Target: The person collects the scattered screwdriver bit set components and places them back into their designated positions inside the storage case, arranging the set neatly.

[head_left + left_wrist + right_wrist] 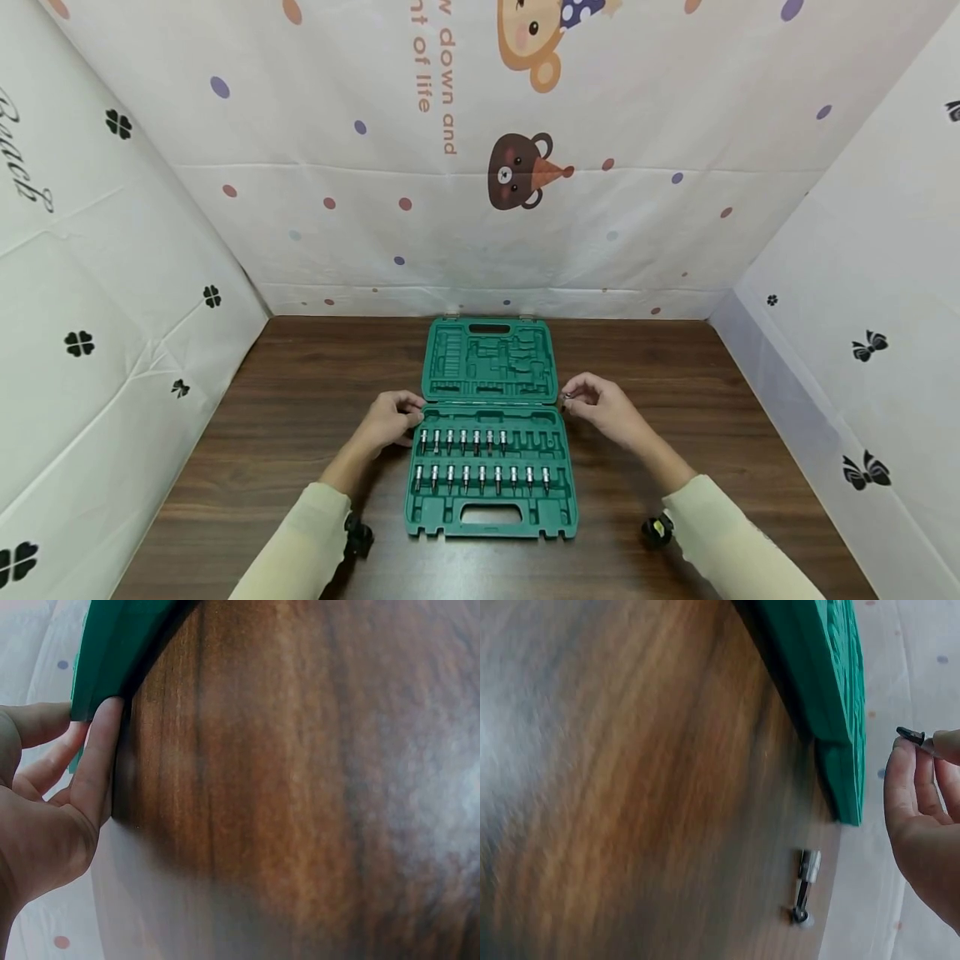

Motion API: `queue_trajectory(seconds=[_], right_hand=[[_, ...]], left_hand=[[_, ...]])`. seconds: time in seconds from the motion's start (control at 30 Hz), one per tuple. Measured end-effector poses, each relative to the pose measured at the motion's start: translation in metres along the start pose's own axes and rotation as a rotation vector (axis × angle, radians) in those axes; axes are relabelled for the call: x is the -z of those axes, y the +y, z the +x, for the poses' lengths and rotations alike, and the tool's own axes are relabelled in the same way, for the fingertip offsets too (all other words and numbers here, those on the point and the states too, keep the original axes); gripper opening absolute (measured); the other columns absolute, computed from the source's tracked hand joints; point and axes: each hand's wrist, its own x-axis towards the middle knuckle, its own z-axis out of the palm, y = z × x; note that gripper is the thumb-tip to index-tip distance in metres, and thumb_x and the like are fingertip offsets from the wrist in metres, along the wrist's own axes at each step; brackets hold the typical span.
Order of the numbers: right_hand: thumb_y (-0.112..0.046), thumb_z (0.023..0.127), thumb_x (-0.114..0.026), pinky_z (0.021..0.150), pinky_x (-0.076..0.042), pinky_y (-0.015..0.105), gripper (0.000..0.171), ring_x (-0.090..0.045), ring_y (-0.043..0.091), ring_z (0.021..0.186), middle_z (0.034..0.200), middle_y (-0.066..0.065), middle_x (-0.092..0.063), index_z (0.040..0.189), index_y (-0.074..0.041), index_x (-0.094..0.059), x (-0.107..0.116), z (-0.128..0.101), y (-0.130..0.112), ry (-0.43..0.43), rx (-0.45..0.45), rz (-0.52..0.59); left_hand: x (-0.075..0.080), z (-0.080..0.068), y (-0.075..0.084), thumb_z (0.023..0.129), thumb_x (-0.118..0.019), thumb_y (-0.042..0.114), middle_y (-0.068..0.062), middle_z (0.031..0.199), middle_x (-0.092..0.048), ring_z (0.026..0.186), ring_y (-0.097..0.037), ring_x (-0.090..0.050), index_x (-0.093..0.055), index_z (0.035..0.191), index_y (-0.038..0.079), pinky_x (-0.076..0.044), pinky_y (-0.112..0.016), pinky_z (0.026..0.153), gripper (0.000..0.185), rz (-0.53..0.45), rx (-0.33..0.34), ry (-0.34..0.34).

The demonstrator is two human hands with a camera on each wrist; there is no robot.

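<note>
A green socket case (491, 508) lies unfolded on the wooden table, with two rows of silver bit sockets (482, 478) in its near half. At the left side of the case, my left hand (387, 419) grips the edge near the hinge. The left wrist view has its fingers (101, 750) on either side of the green corner. Beyond the right side, my right hand (603, 407) pinches a small bit socket (911, 736), dark tip outward, above the table. Another bit socket (807, 877) lies loose on the tabletop below that hand.
The far half of the case, a moulded lid (489, 360), leans open toward the back wall (360, 225). Dark brown table (300, 367) extends on both sides. Printed white sheets (847, 333) enclose it at the back, left and right.
</note>
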Motion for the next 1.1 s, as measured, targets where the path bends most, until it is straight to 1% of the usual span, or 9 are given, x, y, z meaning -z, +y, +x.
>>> queue_trajectory(seconds=[0.13, 0.23, 0.4, 0.57, 0.67, 0.9, 1.1], right_hand=[[-0.01, 0.101, -0.066, 0.083, -0.061, 0.043, 0.017, -0.069, 0.029, 0.098, 0.111, 0.019, -0.07, 0.116, -0.001, -0.065, -0.007, -0.002, -0.003, -0.041, -0.002, 0.021], [-0.009, 0.101, -0.066, 0.083, -0.061, 0.039, 0.019, -0.069, 0.029, 0.1, 0.113, 0.019, -0.069, 0.118, 0.0, -0.065, -0.013, -0.003, -0.006, -0.072, 0.012, 0.024], [-0.01, 0.1, -0.068, 0.079, -0.061, 0.029, 0.019, -0.07, 0.03, 0.099, 0.108, 0.014, -0.071, 0.117, 0.0, -0.066, -0.023, -0.003, -0.011, -0.138, 0.055, -0.002], [-0.009, 0.099, -0.069, 0.078, -0.06, 0.026, 0.015, -0.071, 0.03, 0.097, 0.106, 0.011, -0.071, 0.112, -0.002, -0.067, -0.034, -0.003, -0.017, -0.198, 0.081, -0.032], [-0.009, 0.099, -0.07, 0.077, -0.06, 0.026, 0.012, -0.071, 0.025, 0.095, 0.105, 0.007, -0.071, 0.11, -0.005, -0.068, -0.041, -0.003, -0.022, -0.216, 0.086, -0.083], [-0.011, 0.097, -0.074, 0.076, -0.059, 0.024, 0.008, -0.067, 0.01, 0.089, 0.098, -0.004, -0.071, 0.105, -0.011, -0.072, -0.055, 0.001, -0.024, -0.216, 0.135, -0.244], [-0.012, 0.096, -0.075, 0.074, -0.058, 0.023, 0.007, -0.065, 0.004, 0.084, 0.094, -0.007, -0.071, 0.102, -0.013, -0.072, -0.066, 0.004, -0.024, -0.214, 0.18, -0.348]], left_hand=[[0.0, 0.0, -0.001, 0.102, -0.06, 0.003, -0.016, 0.106, -0.061, 0.088, -0.024, -0.063, -0.068, 0.119, 0.0, -0.063, -0.04, 0.064, 0.018, 0.001, -0.001, -0.002], [-0.001, 0.001, -0.002, 0.102, -0.06, 0.003, -0.016, 0.106, -0.061, 0.087, -0.024, -0.063, -0.068, 0.118, 0.001, -0.063, -0.04, 0.063, 0.018, 0.002, 0.002, 0.002], [-0.001, 0.002, -0.001, 0.102, -0.06, 0.003, -0.016, 0.106, -0.061, 0.087, -0.024, -0.063, -0.068, 0.118, 0.001, -0.063, -0.041, 0.063, 0.018, 0.003, 0.003, 0.008], [-0.001, 0.0, 0.0, 0.102, -0.06, 0.002, -0.016, 0.106, -0.061, 0.088, -0.025, -0.063, -0.068, 0.118, 0.001, -0.062, -0.041, 0.064, 0.019, 0.003, 0.005, 0.012], [-0.001, 0.001, 0.0, 0.101, -0.061, 0.002, -0.016, 0.106, -0.061, 0.088, -0.025, -0.064, -0.068, 0.118, 0.001, -0.062, -0.041, 0.064, 0.018, 0.004, 0.004, 0.01], [-0.001, 0.001, 0.001, 0.101, -0.06, 0.002, -0.016, 0.105, -0.062, 0.089, -0.025, -0.064, -0.068, 0.118, 0.001, -0.063, -0.04, 0.064, 0.019, 0.0, 0.004, 0.012], [-0.001, 0.0, 0.001, 0.102, -0.06, 0.002, -0.016, 0.107, -0.062, 0.089, -0.025, -0.064, -0.068, 0.119, 0.0, -0.063, -0.04, 0.064, 0.019, 0.008, 0.006, 0.012]])
